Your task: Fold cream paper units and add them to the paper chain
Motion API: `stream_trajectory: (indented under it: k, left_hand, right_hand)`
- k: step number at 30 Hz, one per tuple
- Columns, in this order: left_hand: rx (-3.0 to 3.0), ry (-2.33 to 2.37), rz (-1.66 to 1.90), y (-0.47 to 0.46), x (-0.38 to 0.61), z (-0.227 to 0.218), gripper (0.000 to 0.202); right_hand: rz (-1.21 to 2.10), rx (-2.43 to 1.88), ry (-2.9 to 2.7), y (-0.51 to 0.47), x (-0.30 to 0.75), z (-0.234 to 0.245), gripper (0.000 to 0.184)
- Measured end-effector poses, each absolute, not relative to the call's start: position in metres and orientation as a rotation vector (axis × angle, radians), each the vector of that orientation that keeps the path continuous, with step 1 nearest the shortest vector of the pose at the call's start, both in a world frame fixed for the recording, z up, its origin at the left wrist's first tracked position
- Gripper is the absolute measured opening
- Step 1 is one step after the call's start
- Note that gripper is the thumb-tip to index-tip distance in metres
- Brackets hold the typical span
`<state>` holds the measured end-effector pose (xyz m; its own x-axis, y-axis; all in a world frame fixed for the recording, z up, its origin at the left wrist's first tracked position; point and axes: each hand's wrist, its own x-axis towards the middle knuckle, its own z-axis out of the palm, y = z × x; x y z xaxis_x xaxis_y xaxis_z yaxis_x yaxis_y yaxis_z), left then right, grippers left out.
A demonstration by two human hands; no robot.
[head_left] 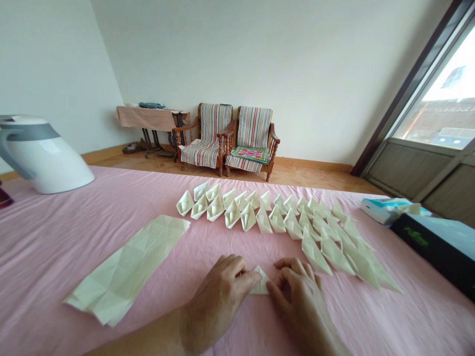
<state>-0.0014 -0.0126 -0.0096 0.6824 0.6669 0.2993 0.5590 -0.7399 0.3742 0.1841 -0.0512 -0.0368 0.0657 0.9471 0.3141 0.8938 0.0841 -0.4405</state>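
Folded paper piece (263, 285) lies on the pink cloth (44, 247) between both hands, the left hand's (222, 289) thumb over it and the right hand's (299, 291) at its edge, probably steadying it flat; whether either pinches, I cannot tell. Paper boats (232, 214) stand beyond, seemingly kept aside, with creased paper (128, 267) leftward, likely for easy reach.

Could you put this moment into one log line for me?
left hand: touching small folded paper | right hand: at its right edge | beyond: paper boats in rows | left side: creased paper | surface: pink cloth
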Motion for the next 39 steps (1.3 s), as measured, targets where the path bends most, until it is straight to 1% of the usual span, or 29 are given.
stream_trajectory:
  k: [4, 12, 15, 19, 22, 25, 29, 31, 35, 39]
  left_hand:
    - [2.748, 0.895, 0.615, -0.013, -0.001, -0.01, 0.016]
    - [2.717, 0.928, 0.565, -0.011, -0.002, -0.01, 0.018]
    - [2.68, 0.961, 0.55, -0.01, -0.002, -0.011, 0.02]
    - [2.618, 0.972, 0.515, -0.007, -0.005, -0.008, 0.026]
    - [2.575, 0.939, 0.468, -0.004, -0.009, -0.004, 0.031]
    - [2.551, 0.918, 0.435, -0.001, -0.011, -0.001, 0.033]
    - [2.544, 0.918, 0.421, 0.001, -0.011, -0.001, 0.034]
    - [2.539, 0.916, 0.415, 0.001, -0.01, -0.002, 0.034]
    - [2.54, 0.909, 0.422, 0.002, -0.012, -0.005, 0.033]
    - [2.554, 0.903, 0.416, 0.001, -0.013, -0.006, 0.032]
  right_hand:
    - [0.084, -1.804, -1.838, -0.051, 0.186, -0.038, 0.017]
    - [0.108, -1.782, -1.867, -0.052, 0.196, -0.048, 0.015]
    - [0.128, -1.778, -1.86, -0.052, 0.201, -0.051, 0.011]
    - [0.145, -1.75, -1.854, -0.054, 0.204, -0.049, 0.003]
    - [0.134, -1.714, -1.848, -0.055, 0.205, -0.05, 0.003]
    - [0.055, -1.634, -1.837, -0.056, 0.204, -0.051, 0.01]
    - [-0.073, -1.387, -1.878, -0.062, 0.194, -0.045, 0.029]
    - [-0.109, -1.286, -1.946, -0.066, 0.188, -0.042, 0.034]
    - [-0.198, -1.204, -1.946, -0.068, 0.178, -0.049, 0.04]
    - [-0.312, -1.176, -1.962, -0.065, 0.172, -0.061, 0.042]
